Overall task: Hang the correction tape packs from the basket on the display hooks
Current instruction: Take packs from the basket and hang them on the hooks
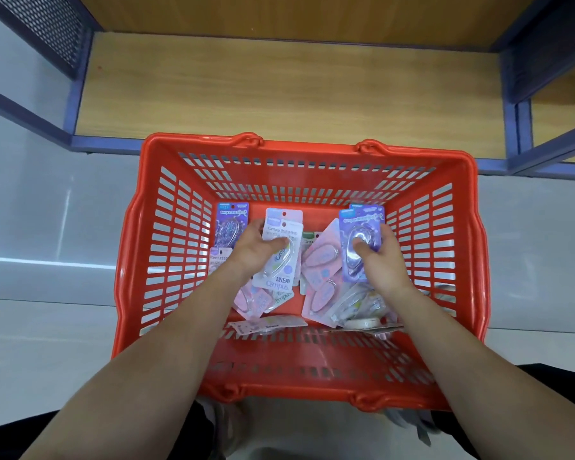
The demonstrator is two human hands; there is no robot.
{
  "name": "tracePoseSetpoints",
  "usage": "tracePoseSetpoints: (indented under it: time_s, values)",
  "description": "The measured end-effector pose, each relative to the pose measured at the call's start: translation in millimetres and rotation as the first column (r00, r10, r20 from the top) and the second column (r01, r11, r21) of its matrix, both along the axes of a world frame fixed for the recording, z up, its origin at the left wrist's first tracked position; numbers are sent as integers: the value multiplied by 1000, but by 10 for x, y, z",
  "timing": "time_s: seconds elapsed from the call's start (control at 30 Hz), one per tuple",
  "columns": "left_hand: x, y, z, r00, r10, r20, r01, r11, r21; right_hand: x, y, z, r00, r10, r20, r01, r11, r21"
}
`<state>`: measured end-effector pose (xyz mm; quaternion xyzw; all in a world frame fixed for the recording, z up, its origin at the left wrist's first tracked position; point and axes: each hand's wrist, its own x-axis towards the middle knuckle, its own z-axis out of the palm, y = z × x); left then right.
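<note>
In the basket (312,146), the left hand (258,249) pinches a white pack (279,260) and the right hand (385,260) a purple pack (362,234), thumbs on front; the person should lift both straight off the pile (322,263), keeping the top holes uncovered for the hooks, not in view.

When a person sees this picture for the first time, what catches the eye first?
The red basket on the floor fills the middle, with pink packs lying in it. Inside, the left hand grips a white pack and the right hand grips a purple pack. Behind it stands a wooden shelf.
</note>
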<state>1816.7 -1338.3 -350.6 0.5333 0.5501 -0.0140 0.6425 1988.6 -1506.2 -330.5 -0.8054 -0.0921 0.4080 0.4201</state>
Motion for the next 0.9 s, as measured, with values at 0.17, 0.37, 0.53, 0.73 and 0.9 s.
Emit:
tracePoseSetpoints:
  time_s: [0.17, 0.37, 0.53, 0.73, 0.9]
  values:
    - [-27, 70, 104, 999, 47, 26, -48, 998, 46, 76, 109, 105, 1000, -4, -4, 5, 992, 124]
    - [-158, 161, 87, 972, 232, 33, -234, 968, 93, 215, 177, 148, 996, 49, -75, -38, 990, 136]
    - [-153, 105, -12, 982, 185, 27, -186, 982, 41, 214, 247, 22, 960, 229, -162, -216, 972, 97]
    - [-79, 53, -11, 991, 124, 57, -124, 992, 7, 113, 403, -100, 959, 221, -178, -199, 971, 133]
    - [-74, 44, -15, 998, 45, 50, -44, 999, -23, -37, 512, -189, 976, 115, -185, -88, 985, 150]
